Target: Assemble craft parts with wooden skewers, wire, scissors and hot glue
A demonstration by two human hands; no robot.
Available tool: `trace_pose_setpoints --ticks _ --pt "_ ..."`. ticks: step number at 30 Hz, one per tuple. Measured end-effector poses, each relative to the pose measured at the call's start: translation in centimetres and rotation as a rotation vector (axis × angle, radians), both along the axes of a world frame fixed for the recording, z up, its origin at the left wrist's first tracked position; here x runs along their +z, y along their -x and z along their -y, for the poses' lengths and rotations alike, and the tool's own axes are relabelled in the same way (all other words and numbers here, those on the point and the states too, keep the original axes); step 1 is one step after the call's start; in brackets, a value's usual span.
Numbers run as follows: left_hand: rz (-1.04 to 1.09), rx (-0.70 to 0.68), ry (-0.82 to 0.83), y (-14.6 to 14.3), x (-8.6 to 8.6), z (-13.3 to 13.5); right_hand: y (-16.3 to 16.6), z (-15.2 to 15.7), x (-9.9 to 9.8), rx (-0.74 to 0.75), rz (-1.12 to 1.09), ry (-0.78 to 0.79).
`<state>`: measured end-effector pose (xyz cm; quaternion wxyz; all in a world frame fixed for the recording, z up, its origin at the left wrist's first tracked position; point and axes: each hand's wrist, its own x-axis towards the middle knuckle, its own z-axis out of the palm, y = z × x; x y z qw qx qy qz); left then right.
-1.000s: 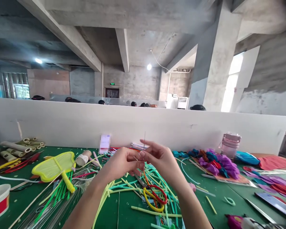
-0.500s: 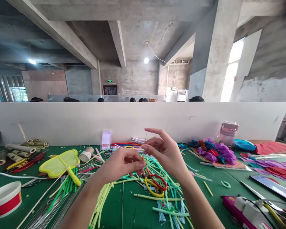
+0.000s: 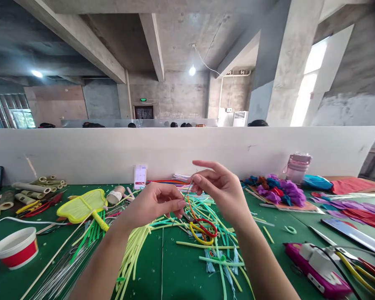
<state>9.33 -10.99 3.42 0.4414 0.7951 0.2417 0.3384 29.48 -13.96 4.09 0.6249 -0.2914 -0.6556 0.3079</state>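
My left hand [image 3: 154,204] is closed, thumb pressed to bent fingers. A thin dark end pokes out below its fingertips, too fine to name. My right hand [image 3: 220,189] pinches a thin wire [image 3: 191,182] between thumb and finger, its index finger stretched out to the left. An orange strand [image 3: 190,204] runs down between the hands; whether it joins the wire I cannot tell. Beneath them lie scissors [image 3: 203,232] with red and yellow handles, on a heap of green and yellow tubes [image 3: 217,208]. Small blue tassels [image 3: 210,264] rest in front.
On the left are a yellow fan-shaped piece [image 3: 83,206], a paper cup [image 3: 17,248], bamboo pieces [image 3: 31,189] and metal wires [image 3: 65,266]. To the right stand purple crumpled flowers [image 3: 289,191], a pink bottle [image 3: 298,166] and a magenta power strip [image 3: 318,266]. A white partition [image 3: 81,154] crosses behind.
My right hand's wire, which stood upright above the thumb, now shows lower and shorter at the fingertips. Both hands stay close together. The view has tilted slightly, shifting the scene up.
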Motion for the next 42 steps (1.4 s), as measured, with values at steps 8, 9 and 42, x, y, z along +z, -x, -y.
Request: trace_pose_setpoints --ticks 8,9,42 --pt "-0.008 0.004 0.057 -0.12 0.06 0.63 -0.74 0.07 -0.01 0.164 -0.028 0.070" --pt "-0.019 0.029 0.054 -0.11 0.05 0.65 -0.71 0.07 -0.02 0.167 -0.031 0.064" --pt "-0.067 0.120 0.093 0.41 -0.24 -0.01 -0.25 -0.47 -0.25 0.106 -0.025 0.026"
